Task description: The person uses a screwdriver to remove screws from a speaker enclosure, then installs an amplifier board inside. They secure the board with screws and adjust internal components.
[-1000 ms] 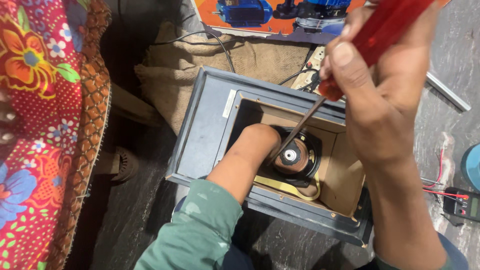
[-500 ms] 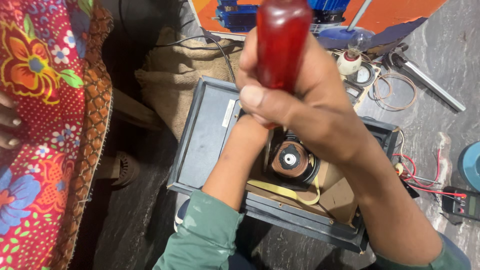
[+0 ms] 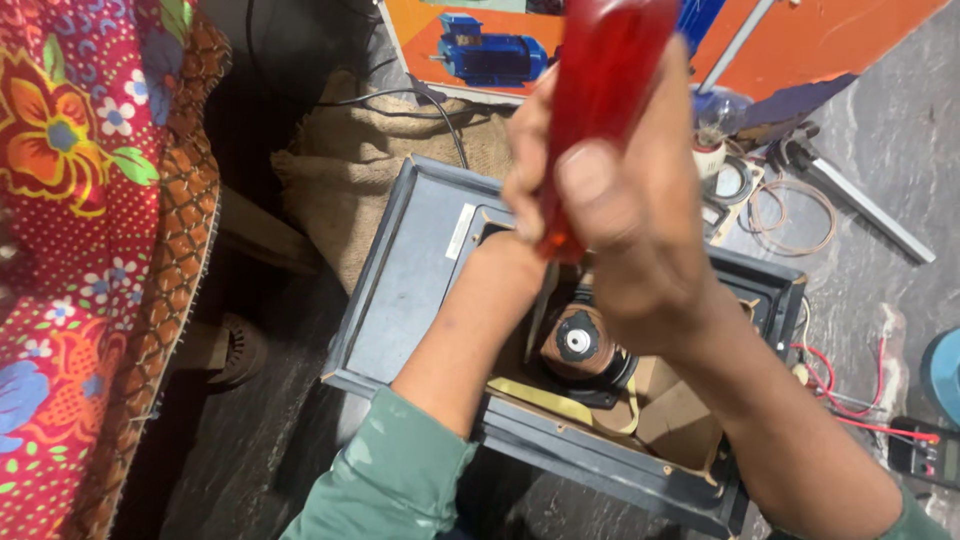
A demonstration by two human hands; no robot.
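Note:
A grey open box (image 3: 410,290) lies on the dark floor with a brown round motor part (image 3: 578,343) inside it. My right hand (image 3: 625,220) grips the red handle of a screwdriver (image 3: 598,100), held upright above the box; its shaft runs down towards the motor part. My left forearm (image 3: 465,330) reaches into the box; the left hand itself is hidden behind my right hand and the box opening.
A red flowered cloth (image 3: 80,250) fills the left side. Burlap sacking (image 3: 350,170) lies behind the box. An orange board (image 3: 800,40), coiled wire (image 3: 790,215), a metal bar (image 3: 870,215), red leads (image 3: 860,400) and a meter (image 3: 925,455) lie to the right.
My right hand has swung the screwdriver from tilted right to upright and closer to the camera. The left arm has stayed inside the box.

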